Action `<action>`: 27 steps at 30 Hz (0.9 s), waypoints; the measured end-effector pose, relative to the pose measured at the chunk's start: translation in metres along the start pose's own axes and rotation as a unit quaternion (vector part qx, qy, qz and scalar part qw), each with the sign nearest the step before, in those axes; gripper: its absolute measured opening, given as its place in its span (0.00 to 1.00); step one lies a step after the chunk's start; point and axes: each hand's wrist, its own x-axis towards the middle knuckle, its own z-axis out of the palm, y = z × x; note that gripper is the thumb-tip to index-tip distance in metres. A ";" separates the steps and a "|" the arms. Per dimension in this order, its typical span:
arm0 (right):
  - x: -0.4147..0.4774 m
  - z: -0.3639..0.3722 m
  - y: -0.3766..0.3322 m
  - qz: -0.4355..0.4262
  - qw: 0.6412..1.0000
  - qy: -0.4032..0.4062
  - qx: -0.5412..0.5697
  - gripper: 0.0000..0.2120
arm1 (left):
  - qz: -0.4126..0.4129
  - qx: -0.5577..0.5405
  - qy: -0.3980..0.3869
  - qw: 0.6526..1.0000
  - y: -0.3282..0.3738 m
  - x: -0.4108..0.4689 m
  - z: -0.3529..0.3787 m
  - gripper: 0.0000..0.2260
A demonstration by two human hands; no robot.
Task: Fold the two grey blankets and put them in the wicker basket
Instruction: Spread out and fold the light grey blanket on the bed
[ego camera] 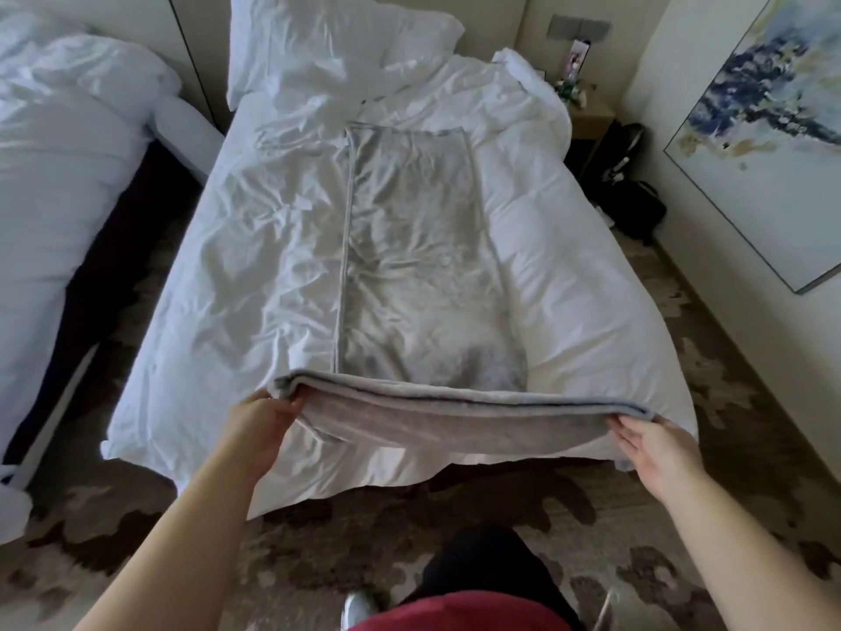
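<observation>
From the foot of the bed (591,284), the grey blanket (409,248) lies as a long strip down the middle of the white duvet (255,248). Its long axis runs straight away from the person toward the pillow (327,43). The near short end is raised off the bedding and stretched sideways between both hands, so the rest of the strip lies directly ahead of the fingers. Any fold would go forward along that length.

The left hand (268,416) grips the near left corner, fingers curled under the layered hem. The right hand (655,444) holds the near right corner. Its fingers seem tucked beneath the edge with cloth draped over them, though how tightly it pinches is hard to tell from here. Both hands are about equally near the blanket, one at each corner, well apart from each other.

I judge the path toward the far hem clear, since only rumpled duvet lies beside the strip. A second bed (68,129) stands to the left across a dark gap. On the right a bedside table (591,116) and a dark bag (632,207) sit by the wall under a painting (773,129), all well away from the fold. Patterned carpet (318,539) covers the floor at the person's feet. Only one grey blanket shows, and the wicker basket is not in sight
</observation>
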 end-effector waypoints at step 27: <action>0.393 0.237 -0.017 0.151 0.964 -0.064 -0.208 0.06 | -0.027 0.317 0.158 0.935 0.021 0.349 0.148 0.07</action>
